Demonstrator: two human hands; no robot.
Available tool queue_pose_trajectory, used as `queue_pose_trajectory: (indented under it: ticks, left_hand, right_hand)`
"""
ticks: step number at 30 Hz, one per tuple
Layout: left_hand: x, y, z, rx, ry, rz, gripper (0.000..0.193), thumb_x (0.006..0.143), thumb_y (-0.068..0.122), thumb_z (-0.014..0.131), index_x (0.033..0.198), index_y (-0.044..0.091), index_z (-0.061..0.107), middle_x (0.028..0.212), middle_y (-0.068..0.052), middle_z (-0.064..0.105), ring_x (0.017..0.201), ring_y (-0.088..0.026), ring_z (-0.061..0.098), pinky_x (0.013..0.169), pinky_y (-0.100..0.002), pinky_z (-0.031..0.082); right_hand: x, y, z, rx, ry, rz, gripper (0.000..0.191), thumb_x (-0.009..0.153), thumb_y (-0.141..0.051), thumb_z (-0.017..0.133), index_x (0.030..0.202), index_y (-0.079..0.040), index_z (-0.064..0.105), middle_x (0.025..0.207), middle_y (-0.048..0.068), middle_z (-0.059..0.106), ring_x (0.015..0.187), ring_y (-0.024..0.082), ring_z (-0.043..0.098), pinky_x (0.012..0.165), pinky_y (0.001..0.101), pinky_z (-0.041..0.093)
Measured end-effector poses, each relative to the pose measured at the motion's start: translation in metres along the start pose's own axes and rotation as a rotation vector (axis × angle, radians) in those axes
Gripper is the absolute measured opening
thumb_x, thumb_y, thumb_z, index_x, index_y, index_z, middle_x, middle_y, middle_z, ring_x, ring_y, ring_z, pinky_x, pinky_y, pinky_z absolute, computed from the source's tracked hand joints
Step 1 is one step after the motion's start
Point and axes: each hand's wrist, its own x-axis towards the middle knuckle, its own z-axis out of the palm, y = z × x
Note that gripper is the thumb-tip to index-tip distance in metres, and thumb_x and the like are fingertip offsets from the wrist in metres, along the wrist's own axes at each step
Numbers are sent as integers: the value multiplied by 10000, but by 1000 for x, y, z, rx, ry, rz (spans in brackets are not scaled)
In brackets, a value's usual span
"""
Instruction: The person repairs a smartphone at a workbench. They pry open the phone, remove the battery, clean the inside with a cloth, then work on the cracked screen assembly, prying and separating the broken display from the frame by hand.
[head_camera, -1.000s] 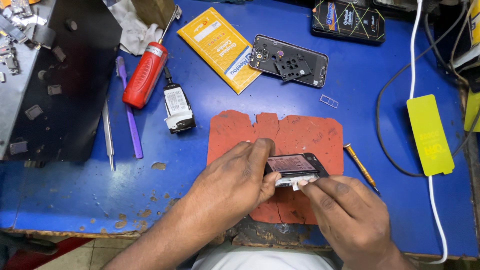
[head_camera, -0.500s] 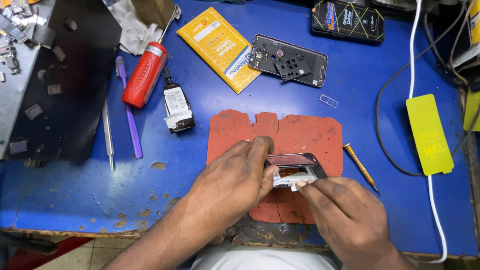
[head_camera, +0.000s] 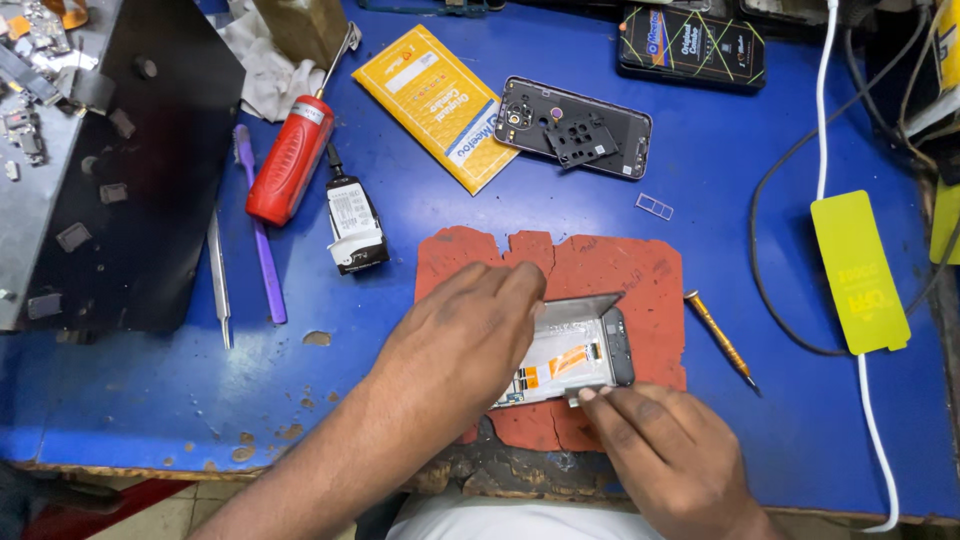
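An opened phone screen assembly (head_camera: 575, 350) with a silver inner frame and orange flex cables lies on a worn red mat (head_camera: 620, 275) at the table's front edge. My left hand (head_camera: 460, 345) rests over its left part, fingers curled onto the upper edge, holding it down. My right hand (head_camera: 665, 450) is at the lower right corner, fingertips pinching the assembly's bottom edge. The left half of the assembly is hidden under my left hand.
On the blue table: a small orange-handled screwdriver (head_camera: 722, 340) right of the mat, a phone back frame (head_camera: 578, 127), a yellow packet (head_camera: 438, 105), a red-handled tool (head_camera: 292, 155), a small battery-like part (head_camera: 355, 225), tweezers (head_camera: 218, 275), a purple tool (head_camera: 258, 235), a yellow film (head_camera: 858, 270), a white cable (head_camera: 822, 100).
The assembly has been tilted so its silver inner side with orange flex cables shows more. My right hand's fingers shifted along the bottom edge; my left hand stayed on top.
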Motion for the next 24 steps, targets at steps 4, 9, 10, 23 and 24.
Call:
queue_pose_trajectory:
  ticks: [4,9,10,23,24]
  left_hand:
    - [11,-6,2,12,36,-5,103,995,108,520,1003,13,559,934,-155,626,915,-364,597,821,-504,487]
    - [26,-15,-7,-14,56,-89,145,972,127,539,942,6,614,885,-192,653,914,-400,615,830,-528,471]
    - [28,-17,-11,-23,56,-138,159,975,141,545,948,6,624,882,-194,659,908,-398,622,824,-522,476]
    - [40,-75,-43,76,114,-287,183,908,178,656,898,5,714,977,-182,668,979,-367,619,858,-476,490]
    - [40,-80,-42,85,100,-278,185,905,182,663,893,8,725,986,-181,667,992,-366,610,871,-476,485]
  right_hand:
    - [-12,3,4,41,50,15,277,727,28,817,992,42,739,886,95,674,775,235,687,658,352,571]
    - [-26,5,9,60,146,211,247,730,50,828,957,-1,745,887,90,668,789,235,690,682,346,575]
    - [-27,5,11,68,162,257,243,731,51,829,950,-10,744,886,83,667,797,230,692,694,344,578]
    - [-29,6,19,113,200,319,274,694,34,831,944,-56,762,859,63,693,775,218,704,688,323,583]
    - [-29,7,20,113,197,322,266,695,31,834,936,-57,762,851,62,693,766,215,704,684,321,583]
